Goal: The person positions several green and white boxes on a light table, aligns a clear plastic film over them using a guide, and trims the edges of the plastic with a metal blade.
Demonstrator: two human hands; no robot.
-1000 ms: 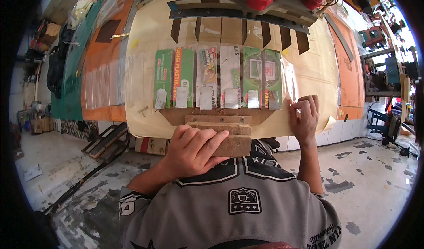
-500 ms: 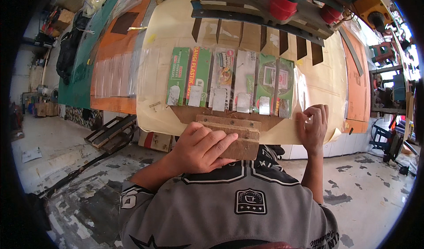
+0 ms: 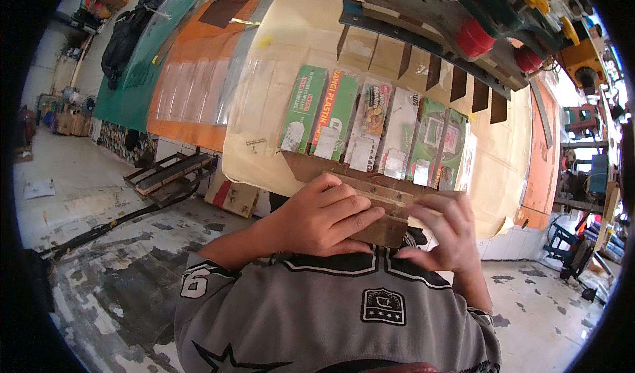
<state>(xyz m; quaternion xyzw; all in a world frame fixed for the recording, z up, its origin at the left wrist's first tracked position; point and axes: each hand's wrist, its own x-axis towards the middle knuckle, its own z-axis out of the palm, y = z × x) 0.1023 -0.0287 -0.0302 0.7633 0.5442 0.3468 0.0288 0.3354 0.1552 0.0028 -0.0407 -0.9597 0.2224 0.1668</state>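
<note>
Your left hand clasps the wooden handle at the near edge of the desk; your right hand, blurred, is half spread beside it, contact unclear. The handle looks stiff, fairly light; grip both ends.

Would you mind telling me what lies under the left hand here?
A brown wooden block: its right part shows beside the left hand, while its left part, and anything else beneath that hand, is covered and cannot be seen.
</note>
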